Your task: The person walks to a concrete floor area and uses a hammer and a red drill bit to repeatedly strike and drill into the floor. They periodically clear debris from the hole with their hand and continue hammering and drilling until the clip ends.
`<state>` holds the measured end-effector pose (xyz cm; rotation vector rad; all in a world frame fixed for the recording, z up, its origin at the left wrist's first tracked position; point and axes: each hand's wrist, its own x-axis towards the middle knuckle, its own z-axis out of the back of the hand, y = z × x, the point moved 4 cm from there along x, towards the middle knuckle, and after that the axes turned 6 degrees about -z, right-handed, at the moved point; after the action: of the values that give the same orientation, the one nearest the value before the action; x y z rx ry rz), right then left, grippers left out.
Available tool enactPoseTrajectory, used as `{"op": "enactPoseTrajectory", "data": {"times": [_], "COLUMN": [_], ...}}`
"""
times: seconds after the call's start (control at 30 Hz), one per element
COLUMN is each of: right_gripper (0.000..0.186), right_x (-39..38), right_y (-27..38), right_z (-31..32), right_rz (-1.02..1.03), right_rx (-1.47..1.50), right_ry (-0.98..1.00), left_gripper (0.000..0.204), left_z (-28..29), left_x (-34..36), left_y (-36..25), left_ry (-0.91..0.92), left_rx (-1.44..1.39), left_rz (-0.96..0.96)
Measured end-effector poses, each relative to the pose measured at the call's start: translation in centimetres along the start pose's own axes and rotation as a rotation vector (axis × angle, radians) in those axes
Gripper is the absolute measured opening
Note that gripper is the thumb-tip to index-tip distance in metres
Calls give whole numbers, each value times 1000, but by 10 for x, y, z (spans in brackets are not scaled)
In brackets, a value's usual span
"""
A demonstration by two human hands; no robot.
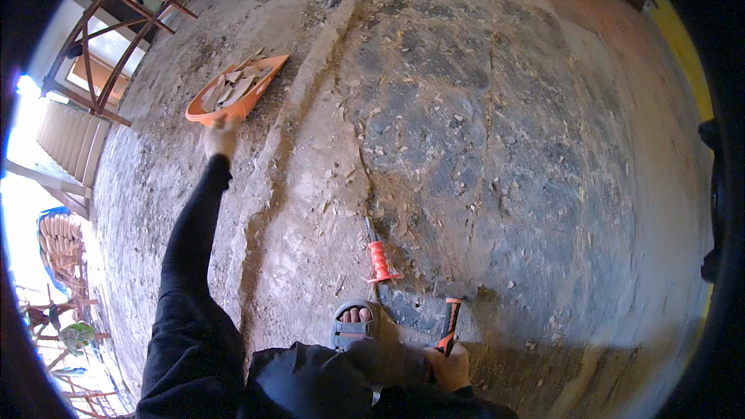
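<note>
My left arm reaches far forward, and my left hand [220, 138] is closed at the near rim of an orange scoop-shaped pan [252, 98]. Broken flat pieces of tile or rubble [234, 85] are heaped in the pan. Close to my body, my right hand [450, 368] grips the orange-and-black handle of a hammer [449, 322], its dark head pointing away from me. On the floor ahead of my foot lies a chisel [378, 258] with a ribbed red hand guard, touched by neither hand.
Chips and dust cover the rough floor [466, 171]. A raised mortar ridge [291, 116] runs away from me left of the middle. At the far left stands a rusty metal trestle [97, 54]. My sandalled foot [353, 324] is just behind the chisel.
</note>
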<state>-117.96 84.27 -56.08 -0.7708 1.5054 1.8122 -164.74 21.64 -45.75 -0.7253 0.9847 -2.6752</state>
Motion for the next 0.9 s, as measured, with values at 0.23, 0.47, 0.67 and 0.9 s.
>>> {"op": "enactPoseTrajectory", "data": {"times": [0.23,0.47,0.67,0.9], "right_gripper": [23,28,26,28], "right_x": [9,2,-2,1], "right_y": [-9,19,23,24], "right_z": [0,7,8,5], "right_rz": [-97,-216,-257,-205], "right_rx": [-7,232,230,252], "right_ry": [75,253,235,190], "left_gripper": [87,68,40,35], "left_z": [-110,-152,-159,-170], "left_x": [-254,-332,-322,-303], "left_y": [-143,-199,-231,-212], "left_ry": [1031,1355,1082,798], "left_rx": [195,335,-12,-1321], "left_rz": [-1005,-1178,-1058,390]}}
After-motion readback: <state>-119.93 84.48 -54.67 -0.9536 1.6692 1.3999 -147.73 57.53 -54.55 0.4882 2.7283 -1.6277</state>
